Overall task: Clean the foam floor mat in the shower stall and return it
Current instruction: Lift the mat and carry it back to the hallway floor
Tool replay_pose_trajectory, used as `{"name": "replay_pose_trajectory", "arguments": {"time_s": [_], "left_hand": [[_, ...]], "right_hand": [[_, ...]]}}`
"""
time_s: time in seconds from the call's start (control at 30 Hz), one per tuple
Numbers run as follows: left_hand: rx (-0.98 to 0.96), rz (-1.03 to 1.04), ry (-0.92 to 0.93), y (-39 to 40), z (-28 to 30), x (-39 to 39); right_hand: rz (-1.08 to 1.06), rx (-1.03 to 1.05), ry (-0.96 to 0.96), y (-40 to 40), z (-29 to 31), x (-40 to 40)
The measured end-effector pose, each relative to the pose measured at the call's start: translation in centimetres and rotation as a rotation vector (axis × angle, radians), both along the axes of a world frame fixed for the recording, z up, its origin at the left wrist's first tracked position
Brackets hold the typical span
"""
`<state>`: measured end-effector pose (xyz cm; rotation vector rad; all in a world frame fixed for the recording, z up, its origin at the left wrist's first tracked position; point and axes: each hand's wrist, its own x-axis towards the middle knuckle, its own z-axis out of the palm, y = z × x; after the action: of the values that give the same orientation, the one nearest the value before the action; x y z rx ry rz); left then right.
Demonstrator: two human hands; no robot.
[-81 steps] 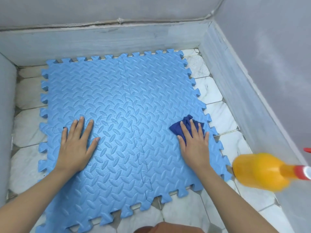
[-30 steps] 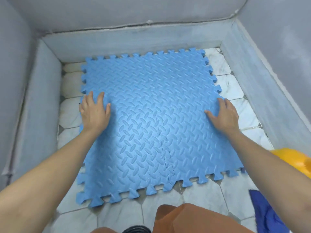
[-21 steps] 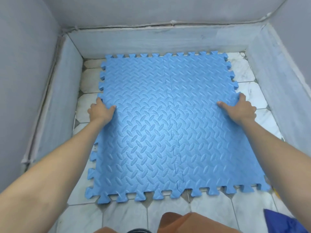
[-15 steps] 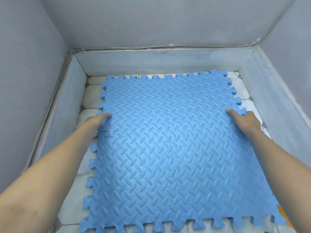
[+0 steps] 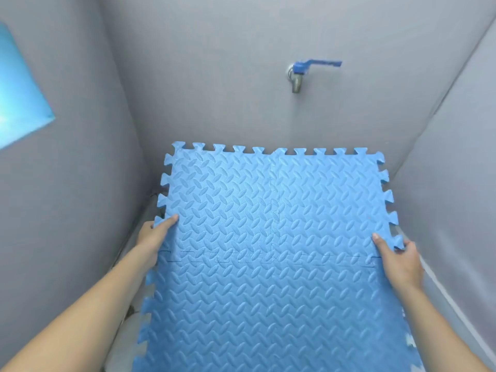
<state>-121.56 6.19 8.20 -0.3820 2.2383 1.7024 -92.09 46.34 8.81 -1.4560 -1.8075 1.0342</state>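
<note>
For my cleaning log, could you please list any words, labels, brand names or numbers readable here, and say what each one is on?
None: no text can be read anywhere.
The foam mat, held at its side edges by the left hand and the right hand, shows only an embossed pattern.
The tap and the walls bear no markings.

Pale tiled floor shows only in slivers at lower left; blue foam mat covers the rest.

I see a blue foam mat, matt, embossed with a raised leaf-like tread. The walls look smooth, matt grey. The tap has dull metal and a blue plastic handle.
</note>
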Motion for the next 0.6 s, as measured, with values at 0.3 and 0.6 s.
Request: {"name": "replay_pose_trajectory", "arguments": {"time_s": [0.3, 0.6], "left_hand": [[0.055, -0.031, 0.179, 3.5, 7.2, -3.7], [-0.079, -0.112, 0.258, 6.4, 8.7, -5.3]], "right_hand": [[0.069, 0.035, 0.050, 5.7, 5.9, -5.1], [0.123, 0.063, 0.008, 8.0, 6.4, -8.3]]}}
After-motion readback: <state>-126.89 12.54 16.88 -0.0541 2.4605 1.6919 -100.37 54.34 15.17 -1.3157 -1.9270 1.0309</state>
